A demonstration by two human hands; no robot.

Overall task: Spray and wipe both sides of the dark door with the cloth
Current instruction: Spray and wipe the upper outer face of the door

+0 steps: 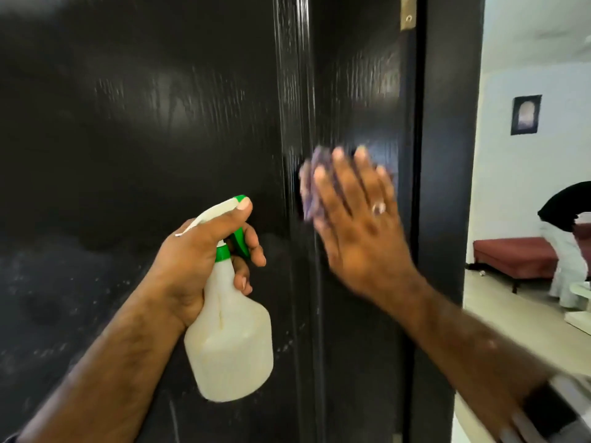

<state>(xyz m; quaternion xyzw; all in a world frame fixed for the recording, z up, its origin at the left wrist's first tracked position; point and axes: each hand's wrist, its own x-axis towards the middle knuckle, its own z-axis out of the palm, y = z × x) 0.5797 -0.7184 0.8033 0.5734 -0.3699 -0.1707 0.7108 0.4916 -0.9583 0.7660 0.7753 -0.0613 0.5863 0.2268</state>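
Pressing the purple cloth (309, 187) flat-fingered against the dark door (137, 123) near its hinge (408, 14), the right hand (358, 219) risks missing streaks, while the left hand (204, 260) grips the spray bottle (228, 340) beside it.

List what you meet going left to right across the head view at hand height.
Dark door → left hand gripping the spray bottle → purple cloth → right hand pressing it flat → dark door frame → red bench → a person bending over.
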